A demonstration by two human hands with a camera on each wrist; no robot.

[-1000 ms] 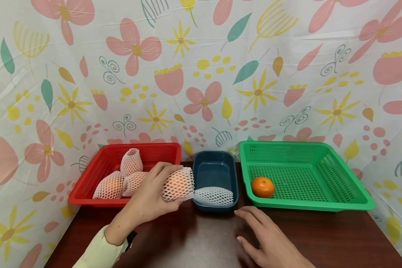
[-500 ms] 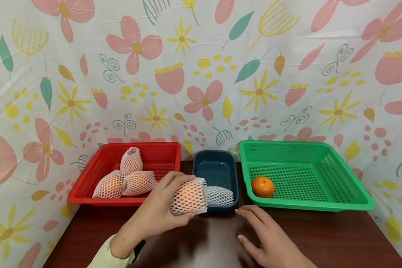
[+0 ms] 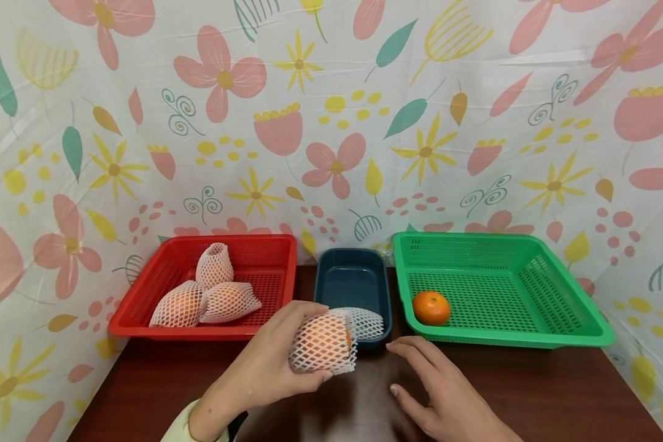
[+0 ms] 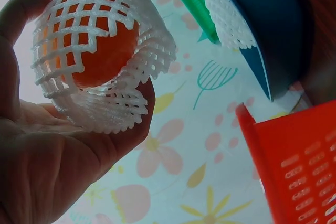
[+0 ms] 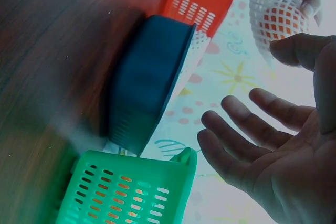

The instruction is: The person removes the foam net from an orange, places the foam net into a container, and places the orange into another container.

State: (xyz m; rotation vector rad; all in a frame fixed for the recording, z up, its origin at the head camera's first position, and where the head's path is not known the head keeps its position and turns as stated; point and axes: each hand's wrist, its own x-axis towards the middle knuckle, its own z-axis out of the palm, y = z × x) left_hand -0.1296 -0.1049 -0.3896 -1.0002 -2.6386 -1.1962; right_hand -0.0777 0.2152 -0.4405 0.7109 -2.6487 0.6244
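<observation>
My left hand (image 3: pixel 279 362) grips an orange (image 4: pixel 107 51) wrapped in a white foam net sleeve (image 3: pixel 323 344), held above the table before the blue tray. Through the sleeve's open end, bare orange peel shows in the left wrist view. The right hand (image 3: pixel 447 393) hovers to the right with fingers spread and holds nothing; the right wrist view shows its palm bare. Behind the held fruit, an unfilled foam net sleeve (image 3: pixel 369 323) lies in the blue tray (image 3: pixel 319 276). A bare orange (image 3: pixel 431 308) sits at the near left corner of the green basket (image 3: pixel 530 339).
At left stands a red basket (image 3: pixel 199 333) with three net-wrapped fruits (image 3: pixel 229 301) in it. The blue tray sits between the red and green baskets, on a dark wooden table (image 3: pixel 143 380). A flowered cloth (image 3: pixel 331 123) hangs right behind them.
My left hand has carried the wrapped orange right and toward me, away from the red basket, and its open end has turned more into view. The right hand has stayed nearly still.
</observation>
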